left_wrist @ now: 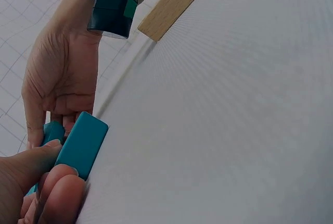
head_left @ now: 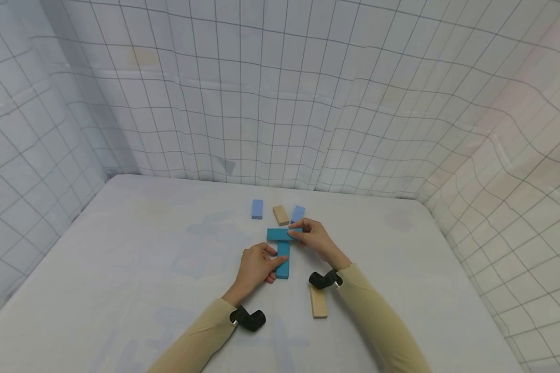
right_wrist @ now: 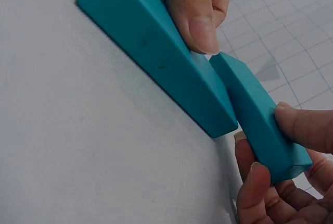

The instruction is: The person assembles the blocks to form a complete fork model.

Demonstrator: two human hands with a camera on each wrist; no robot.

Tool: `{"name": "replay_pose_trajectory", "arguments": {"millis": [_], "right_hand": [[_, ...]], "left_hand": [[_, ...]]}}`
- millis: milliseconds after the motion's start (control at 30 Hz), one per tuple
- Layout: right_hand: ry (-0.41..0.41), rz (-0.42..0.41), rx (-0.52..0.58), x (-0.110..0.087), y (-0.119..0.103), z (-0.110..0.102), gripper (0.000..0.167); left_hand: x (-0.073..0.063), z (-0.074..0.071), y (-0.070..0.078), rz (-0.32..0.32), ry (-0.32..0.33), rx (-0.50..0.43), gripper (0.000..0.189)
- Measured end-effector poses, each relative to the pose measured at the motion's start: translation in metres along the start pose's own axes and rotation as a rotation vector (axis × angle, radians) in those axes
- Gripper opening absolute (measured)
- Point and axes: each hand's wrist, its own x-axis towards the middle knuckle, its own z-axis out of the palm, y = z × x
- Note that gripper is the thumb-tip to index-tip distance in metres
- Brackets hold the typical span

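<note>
Two teal blocks form a T in the head view. My left hand (head_left: 256, 263) pinches the near teal block (head_left: 283, 267), which points toward me, between thumb and fingers. The far teal block (head_left: 276, 234) lies crosswise at its far end, and my right hand (head_left: 313, 238) grips the right part of it. In the right wrist view the held blocks, the left hand's block (right_wrist: 151, 52) and the right hand's block (right_wrist: 255, 114), come close at one end; whether they touch I cannot tell.
Beyond the hands are a light blue block (head_left: 257, 209), a small wooden block (head_left: 281, 215) and another light blue block (head_left: 298, 213), partly covered by the right hand. A longer wooden block (head_left: 318, 303) lies by the right wrist on the white table (head_left: 121, 259). Grid-patterned cloth walls surround the table.
</note>
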Motion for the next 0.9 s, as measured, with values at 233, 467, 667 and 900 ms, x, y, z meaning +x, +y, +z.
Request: {"name": "replay_pose_trajectory", "arguments": {"millis": [233, 467, 667, 900], "right_hand": [[-0.004, -0.007, -0.037, 0.002, 0.0019, 0.0019, 0.019], [-0.017, -0.003, -0.064, 0.0046, 0.0023, 0.0022, 0.016], [-0.012, -0.012, -0.121, 0.0049, 0.0021, 0.0, 0.015], [-0.02, -0.034, -0.198, 0.0066, 0.0026, -0.0022, 0.017]], "left_hand": [[-0.0004, 0.0004, 0.0003, -0.003, -0.005, -0.011, 0.03], [0.0003, 0.0004, 0.0005, -0.004, -0.003, -0.006, 0.029], [0.0014, 0.0018, -0.0018, -0.012, -0.006, -0.001, 0.029], [0.0024, 0.001, -0.0012, -0.034, -0.007, 0.008, 0.028]]}}
